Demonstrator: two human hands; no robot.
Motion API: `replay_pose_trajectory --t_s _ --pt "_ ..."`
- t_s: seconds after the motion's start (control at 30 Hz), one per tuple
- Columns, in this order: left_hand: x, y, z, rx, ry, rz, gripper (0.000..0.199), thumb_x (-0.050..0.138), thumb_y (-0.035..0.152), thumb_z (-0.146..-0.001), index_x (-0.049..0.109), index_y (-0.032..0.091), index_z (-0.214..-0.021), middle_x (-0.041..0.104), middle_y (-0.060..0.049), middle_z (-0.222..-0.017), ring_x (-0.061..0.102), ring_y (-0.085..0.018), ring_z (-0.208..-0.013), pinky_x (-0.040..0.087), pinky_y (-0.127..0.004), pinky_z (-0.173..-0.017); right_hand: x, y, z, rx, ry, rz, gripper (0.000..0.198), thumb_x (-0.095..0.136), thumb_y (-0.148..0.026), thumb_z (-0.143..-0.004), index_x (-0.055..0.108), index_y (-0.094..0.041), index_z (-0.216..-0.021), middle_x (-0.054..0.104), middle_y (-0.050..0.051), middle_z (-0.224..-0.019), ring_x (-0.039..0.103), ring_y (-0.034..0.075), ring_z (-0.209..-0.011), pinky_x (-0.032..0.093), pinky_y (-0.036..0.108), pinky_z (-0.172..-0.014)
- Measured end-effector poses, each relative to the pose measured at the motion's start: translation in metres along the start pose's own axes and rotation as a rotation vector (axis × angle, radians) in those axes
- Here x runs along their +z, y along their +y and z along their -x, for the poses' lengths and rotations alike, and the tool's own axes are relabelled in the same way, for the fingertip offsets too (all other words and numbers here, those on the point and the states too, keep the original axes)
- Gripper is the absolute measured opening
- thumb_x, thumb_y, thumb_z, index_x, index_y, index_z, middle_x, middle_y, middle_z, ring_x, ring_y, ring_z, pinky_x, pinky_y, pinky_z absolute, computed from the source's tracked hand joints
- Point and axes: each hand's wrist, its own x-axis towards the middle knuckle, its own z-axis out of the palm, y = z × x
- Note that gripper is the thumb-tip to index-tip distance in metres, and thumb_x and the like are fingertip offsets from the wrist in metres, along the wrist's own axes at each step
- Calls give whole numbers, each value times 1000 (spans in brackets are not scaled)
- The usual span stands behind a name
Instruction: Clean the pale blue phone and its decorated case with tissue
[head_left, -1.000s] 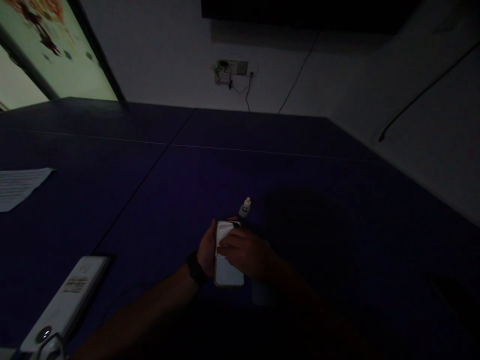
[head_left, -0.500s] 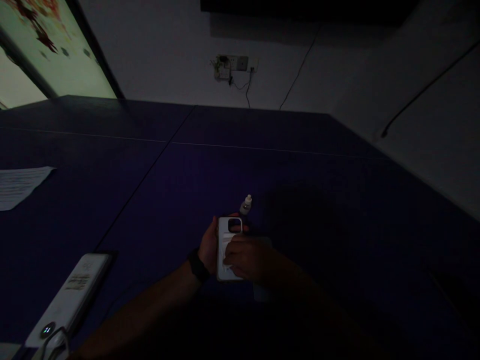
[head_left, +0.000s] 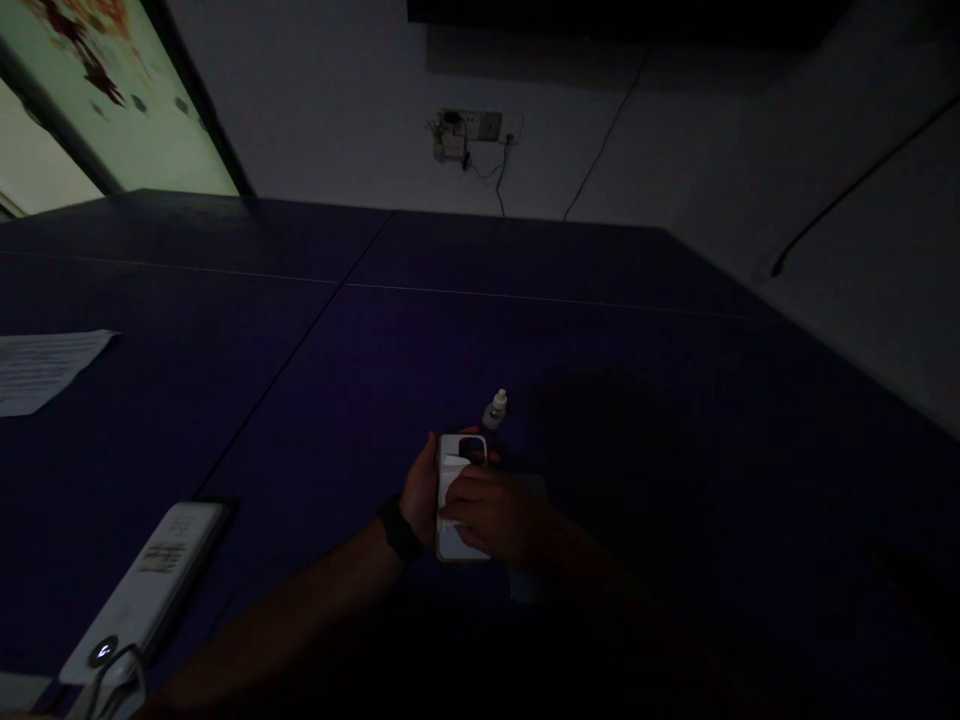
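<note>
A pale phone case [head_left: 461, 545] with a wide camera cutout lies in my left hand [head_left: 421, 492], whose fingers wrap around it from beneath. My right hand [head_left: 491, 512] presses a white tissue [head_left: 455, 463] against the flat back of the case, its fingers bunched together. Just beyond the case stands a small dropper bottle [head_left: 494, 411] with a white cap. Partly under my right hand, a flat greyish thing [head_left: 529, 585] rests on the dark surface; its kind is too dim to tell.
The dark blue table [head_left: 360, 380] reaches to the wall. A white power bank [head_left: 142, 590] with a lit display and cable lies at the lower left. Printed paper [head_left: 49, 370] lies at the far left. Wall sockets [head_left: 480, 127] with cords are at the back.
My right hand and the tissue have moved slightly up along the back of the case. The left hand keeps its hold. The whole view has shifted a little.
</note>
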Motion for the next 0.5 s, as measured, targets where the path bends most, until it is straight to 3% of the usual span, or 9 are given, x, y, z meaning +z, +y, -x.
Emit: replay_pose_trajectory --t_s 0.2,0.37,0.5 --pt "2 -1 -1 22 -8 1 54 44 61 -97 64 16 -121 73 -11 -97 69 -22 -78 48 -34 -76 -9 -3 6 -32 -1 -50 10 65 -16 -90 73 -18 -97 72 5 -96 64 19 -93 49 34 -88" --pt "-1 -1 0 30 -38 -34 57 46 63 -95 59 19 -129 73 -12 -105 71 -25 -79 49 -40 -80 1 -22 0 -9 -57 35 7 67 -19 -90 70 -20 -84 71 3 -89 63 20 -86 50 32 -79" --pt "-1 0 1 39 -57 -10 57 45 63 -96 58 20 -130 74 -12 -107 72 -27 -83 49 -42 -84 -2 -16 3 -106 -128 -14 6 71 -21 -87 71 -21 -81 71 1 -86 62 19 -85 48 31 -78"
